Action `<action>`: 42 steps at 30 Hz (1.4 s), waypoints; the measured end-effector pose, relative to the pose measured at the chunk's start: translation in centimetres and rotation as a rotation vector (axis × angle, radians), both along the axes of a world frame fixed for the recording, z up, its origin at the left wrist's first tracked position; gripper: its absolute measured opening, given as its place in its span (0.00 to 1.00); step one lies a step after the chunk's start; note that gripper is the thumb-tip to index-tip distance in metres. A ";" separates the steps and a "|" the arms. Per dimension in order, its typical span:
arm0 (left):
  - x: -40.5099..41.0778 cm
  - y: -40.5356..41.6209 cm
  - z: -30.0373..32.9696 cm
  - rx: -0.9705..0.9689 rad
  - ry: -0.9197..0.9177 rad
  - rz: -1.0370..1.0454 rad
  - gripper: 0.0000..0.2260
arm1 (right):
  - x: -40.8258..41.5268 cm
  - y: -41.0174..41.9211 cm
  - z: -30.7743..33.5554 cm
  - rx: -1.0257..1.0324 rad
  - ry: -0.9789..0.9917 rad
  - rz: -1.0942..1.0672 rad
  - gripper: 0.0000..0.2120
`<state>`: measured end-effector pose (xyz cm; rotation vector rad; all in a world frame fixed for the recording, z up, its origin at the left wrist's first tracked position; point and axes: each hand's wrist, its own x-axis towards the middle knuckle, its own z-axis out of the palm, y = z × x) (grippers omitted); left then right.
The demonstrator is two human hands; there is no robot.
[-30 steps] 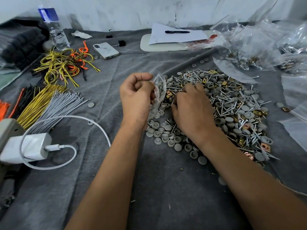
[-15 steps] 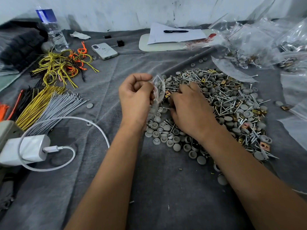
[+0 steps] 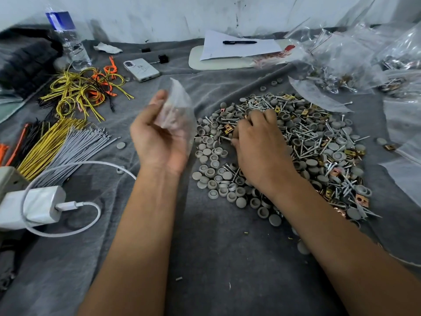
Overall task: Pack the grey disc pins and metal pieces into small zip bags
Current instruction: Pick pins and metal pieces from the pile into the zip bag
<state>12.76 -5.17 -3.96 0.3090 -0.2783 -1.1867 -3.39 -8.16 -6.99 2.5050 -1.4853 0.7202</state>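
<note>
My left hand (image 3: 159, 135) is raised above the grey cloth (image 3: 223, 258), palm turned toward me, fingers curled round a small clear zip bag (image 3: 180, 110). The bag stands up out of my grip, its top corner pointing away from me; its image is blurred, so I cannot tell whether anything is inside it.

My right hand (image 3: 259, 144) rests knuckles-up on the near left part of the pile of parts (image 3: 319, 142). Its fingers are curled down into the pile, and a threaded screw (image 3: 225, 139) shows at the fingertips. I judge that the fingers pinch it, though the contact itself is hidden under the hand.

The pile lies on the cloth to the right of centre. It holds grey disc pins (image 3: 211, 179), loose screws and brass-coloured metal pieces (image 3: 362, 199), all mixed. The discs spread thickest along the pile's near left edge, some dome-up, some hollow side up.

Larger clear bags (image 3: 341, 55) holding more hardware lie at the far right. To the left lie bundles of yellow, grey and orange wires (image 3: 63, 142), a white charger (image 3: 34, 206) with its cable, a phone (image 3: 141, 70) and a water bottle (image 3: 68, 39). A pen (image 3: 239, 42) rests on a sheet of paper (image 3: 239, 50) at the far edge.
</note>
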 end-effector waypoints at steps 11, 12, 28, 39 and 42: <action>2.2 0.3 0.3 -0.136 0.395 -0.102 0.07 | -0.4 0.1 0.7 0.070 -0.538 0.132 0.02; 2.2 0.4 0.3 -0.134 0.364 -0.090 0.08 | -0.4 0.1 0.7 0.069 -0.557 0.134 0.02; -3.6 -1.3 -2.9 0.324 -1.397 0.302 0.06 | -1.6 -0.4 1.3 -0.043 -0.878 0.135 0.06; -3.7 -1.1 -2.4 0.297 -1.358 0.271 0.05 | -1.7 -0.5 0.8 0.003 -0.743 0.183 0.03; -3.8 -1.1 -2.3 0.260 -1.345 0.278 0.05 | -1.8 -0.5 0.9 0.014 -0.743 0.197 0.04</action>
